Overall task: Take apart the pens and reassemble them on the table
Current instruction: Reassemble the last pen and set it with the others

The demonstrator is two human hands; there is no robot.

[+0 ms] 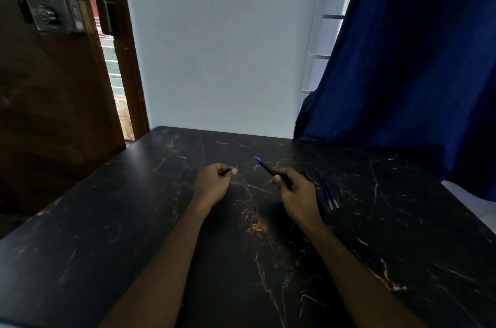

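My right hand (298, 190) grips a dark pen barrel (268, 168) whose blue tip with a thin point sticks up and to the left. My left hand (213, 182) is closed around a small dark pen part (225, 172) pinched between thumb and fingers; most of it is hidden. The two hands are a short way apart above the black marble-pattern table (241, 247). Two blue refills (328, 190) lie side by side on the table just right of my right hand. A dark piece (306, 175) shows behind my right hand's knuckles.
A white wall stands behind the table's far edge. A brown door (53, 72) with a metal lock is at the left. A blue curtain (416, 59) hangs at the right, reaching the table's far right corner.
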